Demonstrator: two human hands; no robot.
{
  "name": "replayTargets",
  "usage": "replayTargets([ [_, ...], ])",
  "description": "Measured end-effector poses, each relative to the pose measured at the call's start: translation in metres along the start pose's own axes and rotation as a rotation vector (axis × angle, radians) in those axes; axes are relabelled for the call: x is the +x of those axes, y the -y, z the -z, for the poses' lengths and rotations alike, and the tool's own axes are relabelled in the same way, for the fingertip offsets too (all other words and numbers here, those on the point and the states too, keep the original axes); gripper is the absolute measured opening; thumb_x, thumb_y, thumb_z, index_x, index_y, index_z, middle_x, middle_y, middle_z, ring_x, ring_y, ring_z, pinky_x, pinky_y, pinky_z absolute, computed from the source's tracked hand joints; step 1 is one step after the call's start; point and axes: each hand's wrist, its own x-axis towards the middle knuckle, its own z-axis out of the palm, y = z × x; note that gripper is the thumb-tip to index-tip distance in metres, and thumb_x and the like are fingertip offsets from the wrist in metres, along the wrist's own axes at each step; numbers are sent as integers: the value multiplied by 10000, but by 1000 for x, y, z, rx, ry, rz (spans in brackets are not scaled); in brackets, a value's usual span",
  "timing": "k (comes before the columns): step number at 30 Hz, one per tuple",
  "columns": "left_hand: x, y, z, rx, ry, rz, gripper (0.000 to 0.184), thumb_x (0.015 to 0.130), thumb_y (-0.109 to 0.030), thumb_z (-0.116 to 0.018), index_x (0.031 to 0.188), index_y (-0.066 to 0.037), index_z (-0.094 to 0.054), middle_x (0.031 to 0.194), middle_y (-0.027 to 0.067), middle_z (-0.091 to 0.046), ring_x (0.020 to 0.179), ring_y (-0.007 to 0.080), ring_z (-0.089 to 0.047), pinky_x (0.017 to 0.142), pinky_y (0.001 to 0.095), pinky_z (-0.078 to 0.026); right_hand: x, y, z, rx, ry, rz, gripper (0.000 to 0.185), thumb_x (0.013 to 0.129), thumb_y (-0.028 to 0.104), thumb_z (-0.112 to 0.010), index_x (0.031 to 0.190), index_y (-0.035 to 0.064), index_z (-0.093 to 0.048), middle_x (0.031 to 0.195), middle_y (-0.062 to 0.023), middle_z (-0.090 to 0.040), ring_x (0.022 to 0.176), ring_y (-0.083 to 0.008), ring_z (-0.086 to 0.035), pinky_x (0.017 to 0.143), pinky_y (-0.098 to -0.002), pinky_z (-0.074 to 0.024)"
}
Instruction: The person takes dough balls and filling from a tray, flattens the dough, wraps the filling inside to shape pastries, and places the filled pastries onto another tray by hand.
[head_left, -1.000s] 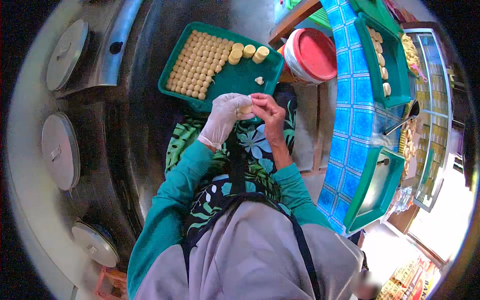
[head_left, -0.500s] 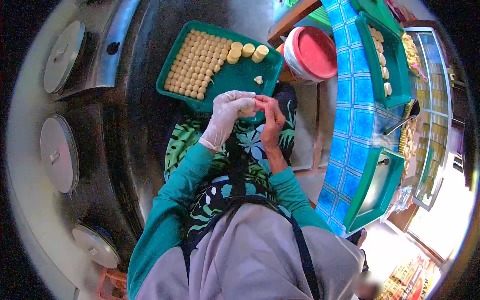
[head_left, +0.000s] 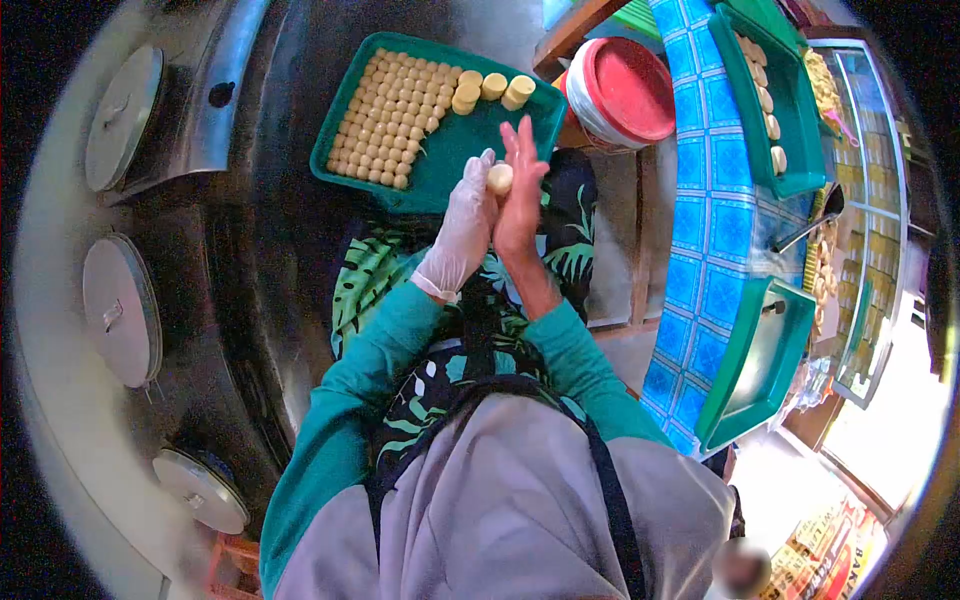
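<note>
A pale dough ball (head_left: 500,179) sits between my two palms, near the fingers. My left hand (head_left: 468,215), in a white glove, presses it from the left with fingers stretched out. From the right, my bare right hand (head_left: 519,195) lies against it with its fingers extended and slightly blurred. Beyond my hands is a green tray (head_left: 450,160) with rows of small round dough balls (head_left: 385,120) on its left side. Short yellow cylinders (head_left: 494,87) stand at its upper right, some of them stacked.
A red-lidded bucket (head_left: 630,90) stands right of the tray. The blue-tiled table (head_left: 700,280) on the right bears a green tray with pale pieces (head_left: 765,100) and another green tray (head_left: 760,370). Round metal lids (head_left: 122,310) line the left side.
My hands have gone from pinching together at the fingertips to facing palms with straightened fingers, and the dough ball now shows between them. The small white lump on the tray is no longer visible.
</note>
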Motion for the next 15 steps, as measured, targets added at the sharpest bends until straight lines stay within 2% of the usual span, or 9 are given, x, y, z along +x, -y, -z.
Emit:
replayTargets([
  [3,3,5,14,-33,31,-92,460,992,-282,-519,1322,30,-445,1246,122,-554,1100,215,-574,968,348,-464,8,0,10,-58,-20,-51,761,995,597,-221,1508,35,-236,1437,-213,-430,1356,-256,-361,1141,-391,-202],
  [4,7,3,20,-162,27,-52,431,976,-179,-522,1319,65,-430,1264,164,-543,1130,253,-572,979,397,-479,4,-2,17,-173,2,48,678,1001,497,-328,1489,29,-281,1388,-205,-482,1309,-268,-418,1117,-402,-239],
  [5,8,-1,17,-166,28,-65,431,976,-179,-522,1319,65,-430,1264,164,-543,1130,253,-572,979,397,-479,1,-5,22,-284,32,148,605,1006,398,-434,1469,23,-327,1339,-197,-535,1262,-281,-476,1092,-413,-277],
  [6,8,-5,16,-201,35,-48,417,976,-169,-515,1312,66,-437,1261,167,-545,1129,255,-574,979,413,-482,-4,-8,28,-390,-11,201,609,926,270,-592,1439,22,-375,1252,-155,-607,1208,-286,-521,1062,-416,-308],
  [7,5,-10,17,-230,38,-25,404,976,-158,-508,1305,68,-443,1259,169,-548,1128,258,-576,980,430,-486,-8,-4,32,-381,-4,196,609,926,270,-592,1439,22,-375,1252,-155,-607,1208,-286,-521,1062,-416,-308],
  [9,0,-14,12,-169,32,-15,373,983,-155,-500,1284,62,-462,1264,168,-549,1119,277,-584,985,440,-489,-15,1,39,-813,108,429,635,855,201,-686,1408,27,-426,1274,-112,-606,1238,-245,-495,1096,-405,-298],
  [10,1,-13,12,-257,81,35,363,985,-178,-506,1264,53,-483,1265,168,-554,1143,275,-575,1003,420,-482,-16,2,40,-815,70,428,647,779,147,-735,1362,25,-484,1252,-97,-618,1202,-251,-515,1066,-391,-341],
  [13,1,-5,10,-314,108,49,340,1002,-209,-483,1224,46,-514,1293,181,-543,1180,290,-559,1021,410,-476,-15,1,41,-583,4,324,624,774,91,-723,1351,24,-495,1225,-106,-629,1168,-253,-531,1049,-380,-361],
  [15,5,-1,13,-313,107,60,349,1009,-217,-469,1232,48,-509,1319,186,-527,1194,297,-548,1023,408,-473,-14,-3,45,-611,17,339,663,754,121,-742,1359,29,-485,1186,-92,-649,1148,-263,-530,1043,-393,-343],
])
